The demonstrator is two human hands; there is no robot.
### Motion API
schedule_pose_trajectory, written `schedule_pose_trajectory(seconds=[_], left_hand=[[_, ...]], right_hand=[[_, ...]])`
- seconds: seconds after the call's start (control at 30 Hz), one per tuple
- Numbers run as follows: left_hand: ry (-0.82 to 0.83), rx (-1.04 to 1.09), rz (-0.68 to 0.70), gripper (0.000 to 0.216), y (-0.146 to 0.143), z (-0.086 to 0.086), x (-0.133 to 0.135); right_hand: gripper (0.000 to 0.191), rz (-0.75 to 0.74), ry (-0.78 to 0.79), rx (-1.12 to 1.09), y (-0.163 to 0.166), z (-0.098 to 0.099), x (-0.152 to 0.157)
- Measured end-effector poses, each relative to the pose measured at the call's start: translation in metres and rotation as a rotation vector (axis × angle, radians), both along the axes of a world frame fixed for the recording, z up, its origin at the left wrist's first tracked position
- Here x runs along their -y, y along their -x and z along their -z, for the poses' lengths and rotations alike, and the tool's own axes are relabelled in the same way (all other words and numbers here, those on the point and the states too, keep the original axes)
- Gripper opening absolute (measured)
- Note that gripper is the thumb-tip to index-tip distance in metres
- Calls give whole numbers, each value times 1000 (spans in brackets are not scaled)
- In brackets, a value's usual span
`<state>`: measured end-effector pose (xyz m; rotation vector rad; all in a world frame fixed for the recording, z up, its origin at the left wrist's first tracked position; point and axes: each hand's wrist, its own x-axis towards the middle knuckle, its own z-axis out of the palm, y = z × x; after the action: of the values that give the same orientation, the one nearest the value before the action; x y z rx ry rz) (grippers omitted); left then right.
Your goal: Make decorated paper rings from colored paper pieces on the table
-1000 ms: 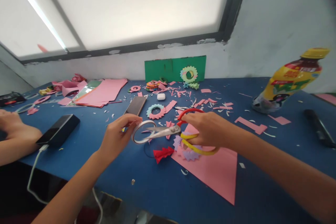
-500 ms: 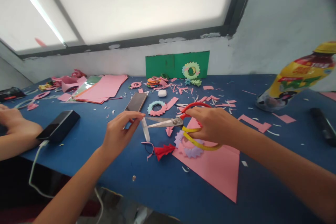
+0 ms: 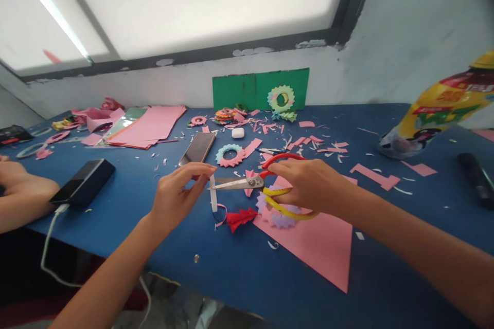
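Note:
My left hand [image 3: 179, 190] pinches the top of a narrow white strip [image 3: 213, 199], which hangs down from the fingertips. Around the red and yellow handles of a pair of scissors [image 3: 252, 182] my right hand [image 3: 306, 182] is closed. The blades point left and are parted slightly, with their tips at the strip just below my left fingers. Under my right hand lie a purple and pink paper ring [image 3: 280, 221] and a pink sheet [image 3: 320, 249]. A red folded paper piece [image 3: 240, 220] with a thin pink loop rests below the blades.
A phone [image 3: 198, 148], a white earbud case [image 3: 238, 133] and a blue-pink paper ring [image 3: 230, 155] lie beyond my hands. Paper scraps litter the blue table [image 3: 170, 257]. At right stands a yellow bottle [image 3: 436, 108]; at left, another person's arm [image 3: 27, 193] rests by a black device [image 3: 83, 181].
The scissor blades have come closer together and sit across the strip. My right hand has shifted slightly left. The whole view has moved a little.

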<state>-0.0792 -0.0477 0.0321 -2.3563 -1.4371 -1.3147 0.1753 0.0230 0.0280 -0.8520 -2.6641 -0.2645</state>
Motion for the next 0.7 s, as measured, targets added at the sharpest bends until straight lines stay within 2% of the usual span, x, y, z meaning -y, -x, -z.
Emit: schedule_pose_trajectory(seconds=[0.33, 0.53, 0.7], left_hand=[[-47, -18, 26, 16, -1, -2, 1], [-49, -24, 39, 15, -1, -2, 1], [1, 88, 54, 12, -3, 1, 0]], right_hand=[[31, 51, 41, 34, 0, -2, 4], [29, 33, 43, 40, 3, -3, 4], [26, 18, 43, 19, 3, -1, 4]])
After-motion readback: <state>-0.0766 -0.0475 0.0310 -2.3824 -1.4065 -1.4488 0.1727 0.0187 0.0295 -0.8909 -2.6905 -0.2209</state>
